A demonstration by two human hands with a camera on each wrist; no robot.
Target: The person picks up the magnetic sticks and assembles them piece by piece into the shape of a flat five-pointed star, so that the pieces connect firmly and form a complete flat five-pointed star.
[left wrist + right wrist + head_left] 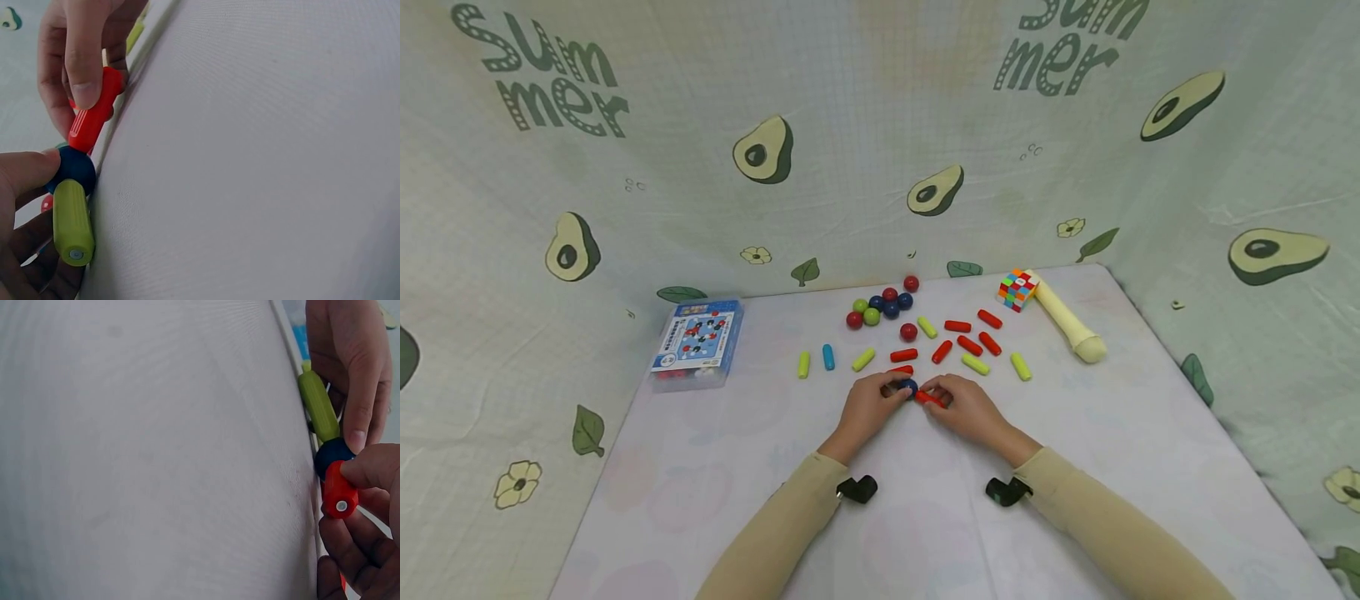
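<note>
My left hand (870, 405) pinches a dark blue ball (909, 388) near the middle of the table. A yellow-green stick (73, 225) is joined to that ball and points back toward the left palm, as the left wrist view shows. My right hand (964, 407) grips a red stick (929, 398) between thumb and fingers. One end of the red stick meets the blue ball; in the right wrist view its free end (341, 505) shows a small pale magnet-like dot. Whether the stick is fixed to the ball or only touching it, I cannot tell.
Beyond the hands lie loose red sticks (957, 327), yellow-green sticks (1020, 367) and a blue stick (828, 357). Several coloured balls (891, 310) cluster at the back. A boxed set (696, 343) stands left; a puzzle cube (1018, 290) and a cream-coloured rod (1067, 321) lie right.
</note>
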